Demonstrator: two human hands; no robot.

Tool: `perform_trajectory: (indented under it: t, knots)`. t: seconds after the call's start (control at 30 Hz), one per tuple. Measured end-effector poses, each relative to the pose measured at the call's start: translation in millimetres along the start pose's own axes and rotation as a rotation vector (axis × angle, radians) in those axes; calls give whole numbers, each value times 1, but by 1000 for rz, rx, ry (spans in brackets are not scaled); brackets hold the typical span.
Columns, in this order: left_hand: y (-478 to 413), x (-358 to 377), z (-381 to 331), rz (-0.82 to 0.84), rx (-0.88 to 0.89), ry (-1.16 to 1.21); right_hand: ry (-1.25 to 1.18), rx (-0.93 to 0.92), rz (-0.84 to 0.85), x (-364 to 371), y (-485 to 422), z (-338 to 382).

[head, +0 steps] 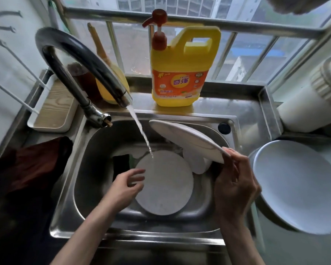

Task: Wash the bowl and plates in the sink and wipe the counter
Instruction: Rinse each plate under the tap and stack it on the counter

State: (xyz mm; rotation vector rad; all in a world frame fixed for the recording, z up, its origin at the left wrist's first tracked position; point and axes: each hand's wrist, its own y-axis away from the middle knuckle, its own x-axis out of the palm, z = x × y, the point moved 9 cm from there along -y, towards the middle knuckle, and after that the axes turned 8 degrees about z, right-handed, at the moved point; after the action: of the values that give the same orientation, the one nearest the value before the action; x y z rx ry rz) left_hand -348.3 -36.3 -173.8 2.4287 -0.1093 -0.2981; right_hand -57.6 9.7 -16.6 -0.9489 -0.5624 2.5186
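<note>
My right hand [235,180] grips the near rim of a white plate [183,138], held tilted above the steel sink [69,188]. A second white plate [166,186] lies flat on the sink's bottom, and water from the tap [88,60] falls onto its far edge. My left hand [126,184] hovers over that plate's left rim with relaxed fingers, holding nothing. A white bowl [197,161] sits partly hidden under the tilted plate. A dark sponge [121,165] lies at the sink's left.
A yellow detergent bottle [180,69] with a red pump stands behind the sink. A large white basin [294,188] sits on the counter at right. A dark red cloth [31,165] lies at left, beside a white tray [54,109]. A window with bars runs behind.
</note>
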Motion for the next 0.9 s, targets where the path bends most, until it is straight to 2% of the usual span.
perform_trajectory:
  t: [0.13,0.23,0.47,0.73,0.9]
  knots:
    - [1,23,-27,70,72,7,-47,86,-29,-10,-7,-12]
    - [1,34,-45,79,137,35,-154,187,24,-8,-10,-23]
    - [-24,53,-87,-104,300,160,-278,273,99,-3,-16,-35]
    - [-25,63,-128,-245,447,428,-401,400,38,-24,-23,-65]
    - [-9,64,-168,-288,556,352,-460,464,19,-45,-35,-79]
